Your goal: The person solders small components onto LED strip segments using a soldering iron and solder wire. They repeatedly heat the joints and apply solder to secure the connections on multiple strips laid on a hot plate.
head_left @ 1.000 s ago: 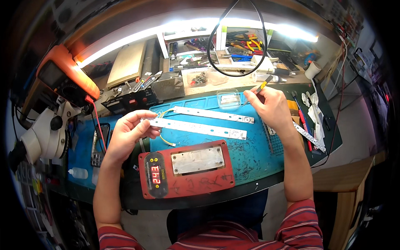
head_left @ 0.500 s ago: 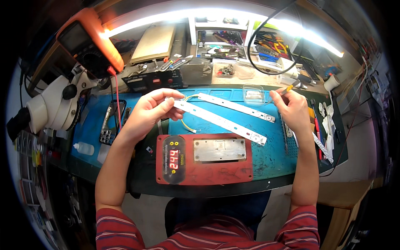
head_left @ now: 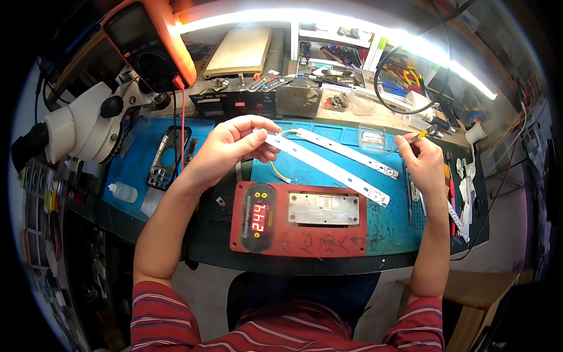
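Observation:
My left hand (head_left: 234,149) pinches one end of a white LED strip (head_left: 328,167), which slants down to the right just above a red heating unit (head_left: 302,243) with a lit display and metal plate (head_left: 322,208). A shorter white strip (head_left: 346,149) lies behind it on the blue mat (head_left: 275,208), with yellow wires (head_left: 280,176) near my left fingers. My right hand (head_left: 422,161) grips a slim tool with a yellow-and-black handle (head_left: 421,135) beside a clear plastic box (head_left: 372,139); the tool's tip is hard to make out.
An orange multimeter (head_left: 173,50) and microscope (head_left: 73,126) stand left, near a small bottle (head_left: 122,191) and disassembled phone (head_left: 167,164). Tool shelves (head_left: 328,56) line the back. A looped black cable (head_left: 384,97) hangs right. Red-handled tools (head_left: 451,193) and paper (head_left: 466,182) lie right.
The view has shifted, so the bench sits higher and further right. My left hand has moved slightly forward and right, and its strip now slants more steeply, right end lower.

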A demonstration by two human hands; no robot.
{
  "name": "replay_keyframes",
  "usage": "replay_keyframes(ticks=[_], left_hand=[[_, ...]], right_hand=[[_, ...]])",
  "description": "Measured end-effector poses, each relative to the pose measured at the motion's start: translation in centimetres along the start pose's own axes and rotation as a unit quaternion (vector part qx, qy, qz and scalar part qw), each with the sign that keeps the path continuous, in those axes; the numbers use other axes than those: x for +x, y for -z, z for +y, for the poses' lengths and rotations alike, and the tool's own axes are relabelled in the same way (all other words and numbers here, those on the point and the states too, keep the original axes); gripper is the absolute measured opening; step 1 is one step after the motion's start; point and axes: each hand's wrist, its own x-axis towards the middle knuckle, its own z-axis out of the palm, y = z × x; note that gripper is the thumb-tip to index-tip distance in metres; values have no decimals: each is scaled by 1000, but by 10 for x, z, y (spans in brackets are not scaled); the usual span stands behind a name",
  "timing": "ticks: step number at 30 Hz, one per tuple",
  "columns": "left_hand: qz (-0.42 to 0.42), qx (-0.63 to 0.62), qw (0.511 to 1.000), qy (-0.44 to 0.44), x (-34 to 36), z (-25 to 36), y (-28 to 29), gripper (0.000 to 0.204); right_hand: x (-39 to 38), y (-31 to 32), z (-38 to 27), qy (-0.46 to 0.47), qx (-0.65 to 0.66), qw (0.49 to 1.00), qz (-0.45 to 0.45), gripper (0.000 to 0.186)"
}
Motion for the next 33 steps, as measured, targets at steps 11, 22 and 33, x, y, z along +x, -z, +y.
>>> replay_keyframes(ticks=[11,22,33], left_hand=[[-8,-4,1000,-7,0,-1,1,29],[-10,-1,1000,-6,0,-1,1,30],[-8,1,1000,-1,0,-1,1,29]], right_hand=[[0,-1,-2,-4,-4,1000,-5,30],[0,0,0,7,-5,1000,-6,30],[0,0,-1,6,-13,1000,-9,30]])
